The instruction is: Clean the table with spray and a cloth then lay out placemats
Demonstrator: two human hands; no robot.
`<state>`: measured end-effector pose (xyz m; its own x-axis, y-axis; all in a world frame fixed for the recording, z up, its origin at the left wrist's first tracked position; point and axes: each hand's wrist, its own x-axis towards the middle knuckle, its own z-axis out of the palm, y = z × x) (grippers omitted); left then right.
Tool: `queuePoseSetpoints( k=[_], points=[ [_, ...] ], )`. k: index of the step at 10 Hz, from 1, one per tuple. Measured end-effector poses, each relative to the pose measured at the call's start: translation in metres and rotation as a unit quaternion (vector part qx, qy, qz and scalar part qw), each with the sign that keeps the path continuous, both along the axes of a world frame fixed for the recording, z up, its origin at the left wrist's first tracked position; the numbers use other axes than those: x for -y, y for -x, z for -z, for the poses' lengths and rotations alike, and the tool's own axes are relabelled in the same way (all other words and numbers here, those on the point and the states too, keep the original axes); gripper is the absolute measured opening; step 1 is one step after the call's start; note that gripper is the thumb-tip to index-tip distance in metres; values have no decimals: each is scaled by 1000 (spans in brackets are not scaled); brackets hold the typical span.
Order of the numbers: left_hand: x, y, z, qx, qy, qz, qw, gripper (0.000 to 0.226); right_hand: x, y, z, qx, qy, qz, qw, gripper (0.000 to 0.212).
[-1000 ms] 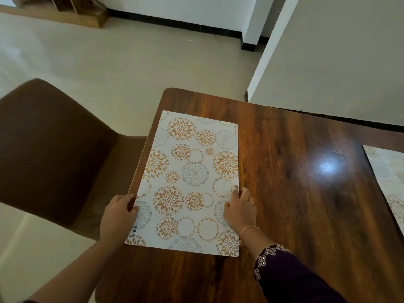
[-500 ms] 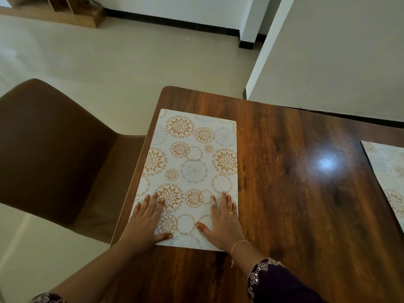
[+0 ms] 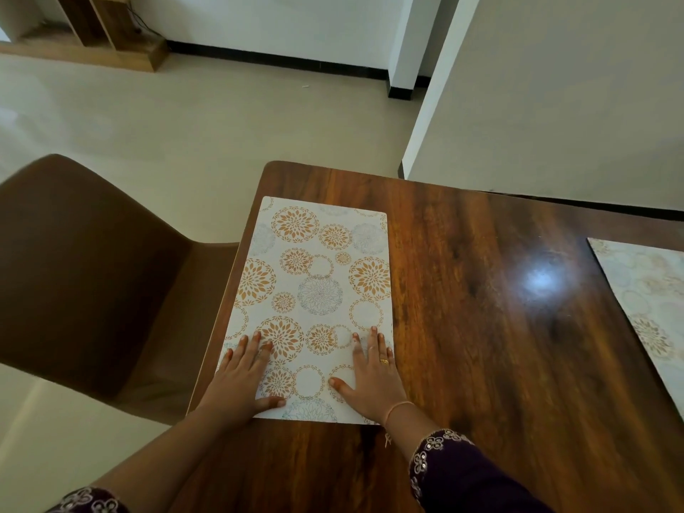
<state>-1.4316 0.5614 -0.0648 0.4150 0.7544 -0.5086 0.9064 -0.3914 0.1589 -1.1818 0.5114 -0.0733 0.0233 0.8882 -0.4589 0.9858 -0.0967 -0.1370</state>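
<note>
two placemats (image 3: 314, 290) (image 3: 647, 290), two hands (image 3: 240, 379) (image 3: 374, 379), one table (image 3: 481, 327)

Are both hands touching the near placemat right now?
Touching. The head view shows the left hand and the right hand lying flat with straight fingers on the closest end of the near placemat, with no gap visible under them.

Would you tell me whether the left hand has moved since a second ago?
Yes. The left hand moved right, from the table edge onto the placemat.

White placemat (image 3: 318, 290) with orange and grey floral circles; brown wood-grain table (image 3: 481, 327)
</note>
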Motion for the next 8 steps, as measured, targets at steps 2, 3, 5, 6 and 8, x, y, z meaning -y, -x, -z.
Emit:
queuePoseSetpoints(
  k=[2,3,5,6,8],
  points=[
    [-2,1,-6,1,-3,7,1000,111,13,-1,-7,-29,19,14,999,87],
    [-3,0,-10,21,7,-2,1000,129,20,-4,-15,-68,-11,60,996,80],
    [4,-24,-14,71,-36,-32,996,118,47,-21,-31,-81,-36,105,991,70],
    [17,-51,-15,104,-40,-22,994,117,64,-36,-34,-65,-38,121,990,69],
    [60,-109,-21,160,-73,30,984,70,100,-66,-43,-56,-51,155,985,69]
  ],
)
